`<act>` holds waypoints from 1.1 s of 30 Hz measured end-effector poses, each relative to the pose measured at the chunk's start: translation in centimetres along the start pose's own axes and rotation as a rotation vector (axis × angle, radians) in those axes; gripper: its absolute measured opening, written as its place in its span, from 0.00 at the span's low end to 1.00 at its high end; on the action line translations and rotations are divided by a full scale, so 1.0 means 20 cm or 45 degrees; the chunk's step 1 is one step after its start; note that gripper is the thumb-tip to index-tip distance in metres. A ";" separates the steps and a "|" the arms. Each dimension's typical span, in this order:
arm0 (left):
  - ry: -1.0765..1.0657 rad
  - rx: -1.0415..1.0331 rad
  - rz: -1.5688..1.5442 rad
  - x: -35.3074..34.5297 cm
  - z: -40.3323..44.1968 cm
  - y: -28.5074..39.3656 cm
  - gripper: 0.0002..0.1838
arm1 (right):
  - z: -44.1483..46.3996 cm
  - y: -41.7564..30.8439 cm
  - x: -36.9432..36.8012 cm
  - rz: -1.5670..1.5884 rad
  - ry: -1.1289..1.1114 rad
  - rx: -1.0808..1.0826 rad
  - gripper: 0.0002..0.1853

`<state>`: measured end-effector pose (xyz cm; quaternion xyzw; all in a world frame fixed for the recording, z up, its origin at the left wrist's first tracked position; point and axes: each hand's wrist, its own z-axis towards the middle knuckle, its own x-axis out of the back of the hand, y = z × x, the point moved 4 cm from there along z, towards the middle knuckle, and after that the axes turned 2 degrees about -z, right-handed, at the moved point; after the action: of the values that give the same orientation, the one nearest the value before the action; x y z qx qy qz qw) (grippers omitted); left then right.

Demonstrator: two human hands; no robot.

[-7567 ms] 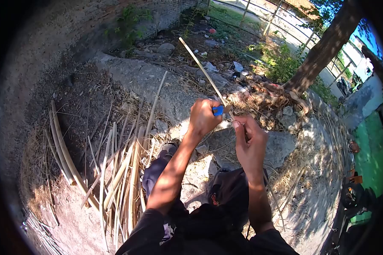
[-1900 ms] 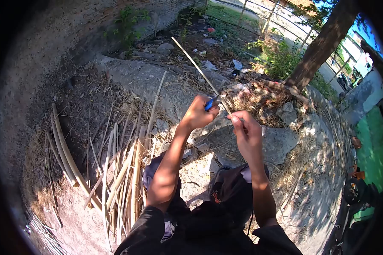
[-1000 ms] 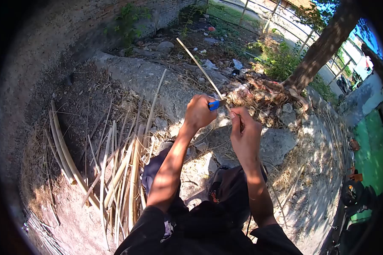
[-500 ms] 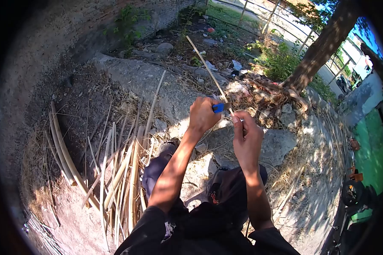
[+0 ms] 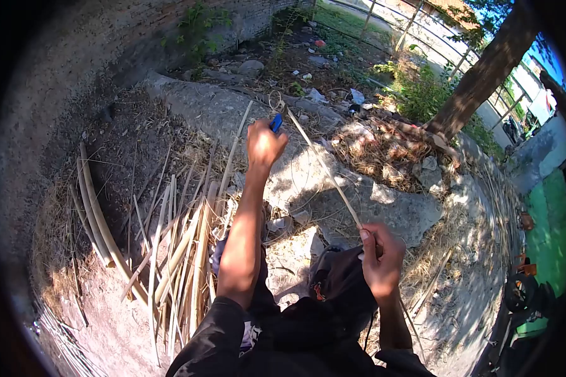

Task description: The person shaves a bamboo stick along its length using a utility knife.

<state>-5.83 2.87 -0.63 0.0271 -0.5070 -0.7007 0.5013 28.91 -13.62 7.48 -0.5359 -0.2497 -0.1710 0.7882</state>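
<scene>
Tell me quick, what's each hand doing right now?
Left hand: closed, holding a small blue-handled knife.
Right hand: closed, pinching a long, thin, pale wooden strip.

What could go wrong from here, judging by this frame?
The blue-handled knife in the left hand is close to the far end of the thin strip, so the blade might slip off the tip. The right hand grips the strip's near end and nothing visibly props the length between, so it could flex or snap under pressure. That hand looks bare, so a splinter is possible too.
</scene>
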 end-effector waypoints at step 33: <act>-0.969 0.713 0.523 -0.28 -0.20 -0.53 0.23 | 0.42 0.06 0.00 -0.175 0.037 0.096 0.06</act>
<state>-7.96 4.18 -12.94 -0.1967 -0.8167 -0.3853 0.3819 27.72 -5.32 9.17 -0.4849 -0.2806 -0.2230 0.7977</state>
